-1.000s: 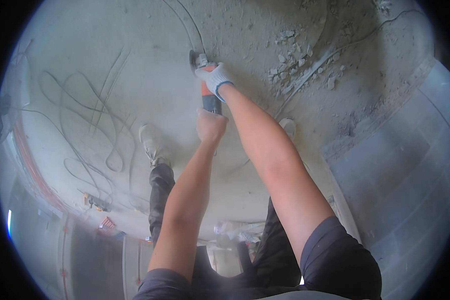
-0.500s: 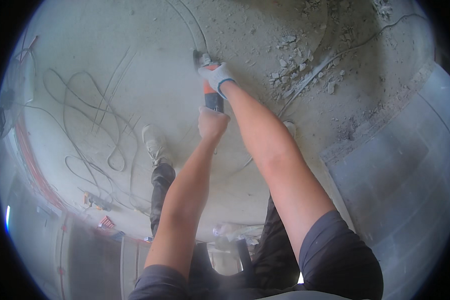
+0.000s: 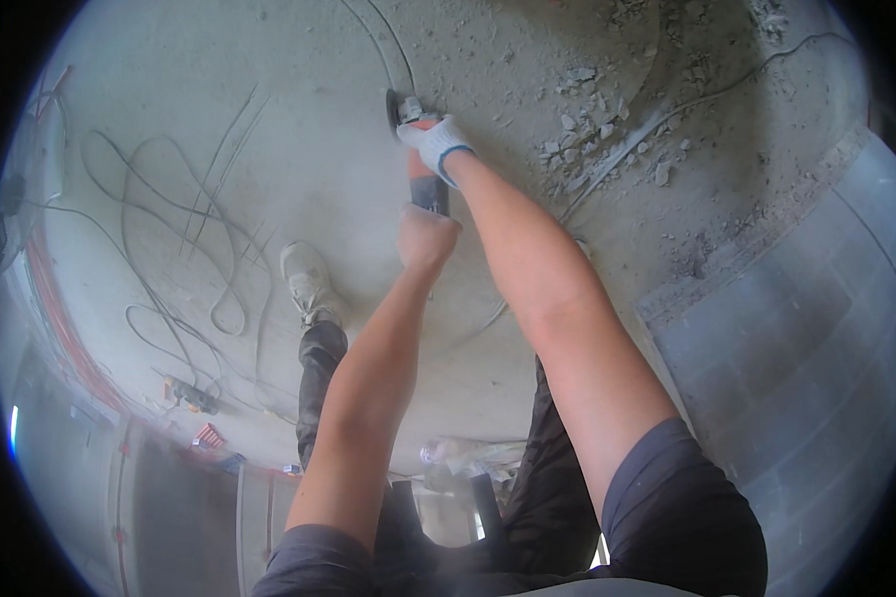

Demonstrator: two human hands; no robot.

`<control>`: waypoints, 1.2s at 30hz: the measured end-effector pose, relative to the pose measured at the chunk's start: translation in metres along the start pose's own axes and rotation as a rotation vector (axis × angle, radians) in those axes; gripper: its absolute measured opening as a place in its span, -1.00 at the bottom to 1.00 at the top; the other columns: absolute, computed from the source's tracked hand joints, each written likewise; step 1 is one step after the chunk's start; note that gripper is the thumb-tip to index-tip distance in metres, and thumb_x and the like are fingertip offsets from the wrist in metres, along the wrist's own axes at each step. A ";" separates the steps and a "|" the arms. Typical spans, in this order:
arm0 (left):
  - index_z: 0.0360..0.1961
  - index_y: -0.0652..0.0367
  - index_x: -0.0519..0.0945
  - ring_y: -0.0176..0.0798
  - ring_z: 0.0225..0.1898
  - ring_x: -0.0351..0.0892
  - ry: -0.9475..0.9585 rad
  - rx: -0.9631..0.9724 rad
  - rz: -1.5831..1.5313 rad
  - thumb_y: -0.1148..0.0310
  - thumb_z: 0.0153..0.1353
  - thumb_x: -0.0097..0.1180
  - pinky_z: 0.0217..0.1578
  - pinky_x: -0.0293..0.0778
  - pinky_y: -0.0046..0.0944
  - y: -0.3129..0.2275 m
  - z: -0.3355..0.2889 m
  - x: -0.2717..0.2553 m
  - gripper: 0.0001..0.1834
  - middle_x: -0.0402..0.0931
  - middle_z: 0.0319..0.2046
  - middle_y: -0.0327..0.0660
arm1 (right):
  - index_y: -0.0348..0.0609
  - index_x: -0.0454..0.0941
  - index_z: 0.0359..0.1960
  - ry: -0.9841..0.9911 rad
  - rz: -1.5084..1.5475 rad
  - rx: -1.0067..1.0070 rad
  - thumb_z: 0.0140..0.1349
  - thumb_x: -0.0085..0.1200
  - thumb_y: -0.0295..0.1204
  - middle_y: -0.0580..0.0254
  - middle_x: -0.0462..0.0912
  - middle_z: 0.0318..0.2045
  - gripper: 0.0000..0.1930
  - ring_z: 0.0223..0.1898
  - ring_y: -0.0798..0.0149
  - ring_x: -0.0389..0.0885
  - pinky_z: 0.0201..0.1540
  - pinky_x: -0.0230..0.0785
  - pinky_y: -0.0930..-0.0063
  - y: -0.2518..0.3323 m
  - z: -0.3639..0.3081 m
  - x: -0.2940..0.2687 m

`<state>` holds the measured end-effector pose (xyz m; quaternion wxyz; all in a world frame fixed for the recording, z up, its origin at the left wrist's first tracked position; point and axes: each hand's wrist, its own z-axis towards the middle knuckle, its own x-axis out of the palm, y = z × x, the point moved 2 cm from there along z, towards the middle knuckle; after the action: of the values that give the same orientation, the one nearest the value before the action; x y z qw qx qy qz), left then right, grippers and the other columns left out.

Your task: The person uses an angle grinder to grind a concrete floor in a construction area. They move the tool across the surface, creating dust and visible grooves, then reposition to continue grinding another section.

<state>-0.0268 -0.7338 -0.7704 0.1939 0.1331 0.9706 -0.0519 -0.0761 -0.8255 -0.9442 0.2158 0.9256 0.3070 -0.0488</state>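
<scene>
Both my hands grip an orange and black angle grinder (image 3: 427,177) above the dusty concrete floor. My right hand (image 3: 436,145), in a white glove with a blue cuff edge, is closed around the front of its body near the metal head. Further back, my left hand (image 3: 429,237) wraps the dark rear end; whether it is gloved I cannot tell. The dark disc (image 3: 392,114) stands on edge left of the head. Two curved grooves (image 3: 386,45) in the floor run away from the disc; whether it touches the floor I cannot make out.
Broken concrete rubble (image 3: 579,124) lies at the far right, with a cable (image 3: 697,102) crossing it. A looped cord (image 3: 231,234) spreads over the left floor. Another power tool (image 3: 191,395) lies lower left. A block wall (image 3: 796,338) rises at right. My left shoe (image 3: 307,274) is near the grinder.
The disc's outline, blurred before, now shows more sharply, and the haze around it looks thinner. The grinder and both hands have barely shifted; both grips stay the same.
</scene>
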 end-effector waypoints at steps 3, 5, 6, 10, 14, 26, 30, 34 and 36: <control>0.12 0.45 0.48 0.28 0.06 0.76 0.016 0.002 -0.031 0.38 0.02 0.37 0.10 0.64 0.12 0.005 0.003 -0.001 -0.37 0.73 -0.09 0.25 | -0.01 0.81 -0.02 0.029 0.030 0.018 0.28 0.40 0.01 0.20 0.81 -0.05 -0.58 -0.03 0.25 0.71 0.12 0.55 0.22 0.003 -0.002 0.006; 0.13 0.45 0.48 0.27 0.06 0.76 0.026 -0.012 -0.037 0.38 0.03 0.37 0.09 0.64 0.11 0.005 0.003 -0.003 -0.36 0.73 -0.09 0.25 | -0.06 0.78 0.02 0.055 0.055 0.018 0.26 0.42 0.01 0.16 0.80 -0.02 -0.53 0.00 0.23 0.70 0.12 0.55 0.20 0.005 -0.008 0.004; 0.13 0.45 0.48 0.27 0.06 0.76 0.029 -0.019 -0.029 0.38 0.03 0.37 0.09 0.64 0.11 0.002 0.001 -0.005 -0.37 0.73 -0.08 0.25 | -0.09 0.76 0.05 -0.025 0.022 0.044 0.24 0.44 0.02 0.14 0.79 -0.01 -0.49 0.00 0.22 0.70 0.11 0.56 0.20 0.006 -0.009 0.004; 0.14 0.45 0.47 0.26 0.09 0.75 0.019 -0.009 -0.035 0.37 0.03 0.39 0.10 0.63 0.11 -0.005 0.004 0.004 -0.35 0.72 -0.03 0.25 | -0.22 0.69 0.12 -0.134 -0.005 0.062 0.17 0.48 0.02 0.04 0.77 0.03 -0.36 0.00 0.19 0.71 0.10 0.58 0.18 -0.005 0.012 -0.003; 0.15 0.46 0.46 0.27 0.10 0.74 -0.040 0.002 -0.023 0.35 0.02 0.42 0.11 0.63 0.11 0.010 0.010 0.004 -0.31 0.71 0.00 0.26 | -0.21 0.68 0.11 -0.210 -0.046 0.076 0.16 0.49 -0.02 0.07 0.77 0.00 -0.38 -0.04 0.18 0.72 0.06 0.60 0.19 0.004 -0.007 0.010; 0.11 0.51 0.52 0.31 0.04 0.76 0.063 0.063 0.015 0.37 -0.02 0.39 0.03 0.64 0.09 0.054 0.018 0.018 -0.34 0.72 -0.07 0.33 | -0.33 0.47 0.17 0.093 0.450 -0.023 0.01 0.55 -0.19 0.12 0.79 -0.22 -0.25 -0.08 0.12 0.73 0.14 0.53 0.13 -0.018 -0.036 0.016; 0.16 0.46 0.48 0.35 0.09 0.73 -0.042 0.083 0.060 0.33 -0.01 0.41 0.09 0.61 0.15 0.038 -0.003 0.017 -0.29 0.70 -0.02 0.33 | -0.33 0.46 0.13 -0.116 0.495 -0.023 0.00 0.55 -0.24 0.17 0.78 -0.31 -0.28 -0.19 0.21 0.70 0.09 0.52 0.20 -0.030 -0.028 0.027; 0.16 0.41 0.45 0.40 0.11 0.69 -0.099 0.079 0.073 0.32 -0.03 0.43 0.13 0.58 0.21 0.074 -0.019 0.009 -0.27 0.69 -0.02 0.33 | -0.34 0.47 0.09 -0.169 0.641 -0.059 -0.01 0.55 -0.27 0.18 0.78 -0.29 -0.31 -0.19 0.23 0.69 0.10 0.51 0.23 -0.040 -0.081 0.046; 0.12 0.37 0.45 0.43 0.09 0.69 -0.093 0.050 0.120 0.32 -0.02 0.41 0.13 0.58 0.21 0.084 -0.030 0.006 -0.31 0.69 -0.04 0.33 | -0.34 0.49 0.06 -0.218 0.687 -0.061 -0.01 0.56 -0.27 0.18 0.78 -0.29 -0.34 -0.19 0.23 0.69 0.09 0.52 0.22 -0.050 -0.097 0.054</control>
<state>-0.0198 -0.6472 -0.7489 0.2379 0.1934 0.9492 -0.0705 -0.0665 -0.7181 -0.8868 0.2785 0.9573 -0.0457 -0.0628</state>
